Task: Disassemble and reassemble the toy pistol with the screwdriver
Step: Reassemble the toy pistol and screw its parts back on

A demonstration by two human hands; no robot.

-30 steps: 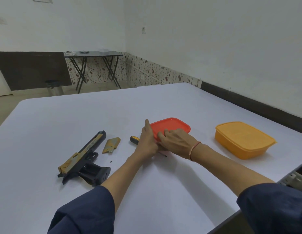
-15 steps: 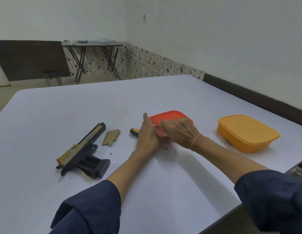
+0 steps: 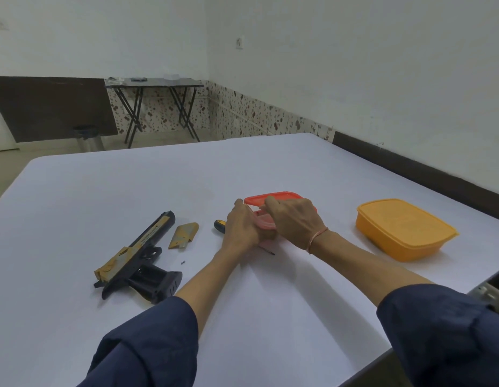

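Observation:
The black and gold toy pistol lies on the white table at the left, with a loose gold panel beside its barrel and a tiny screw near it. The screwdriver's yellow-black handle pokes out behind my left hand, and its tip shows below the hands. My left hand holds the near side of a red box. My right hand grips the red lid and holds its near edge raised off the box.
An orange lidded box stands to the right on the white table. The table's right edge is close beyond it. A dark folding table stands at the far wall.
My right hand has lifted the near edge of the red lid off the box, which was closed a second ago. My left hand stays against the box's side.

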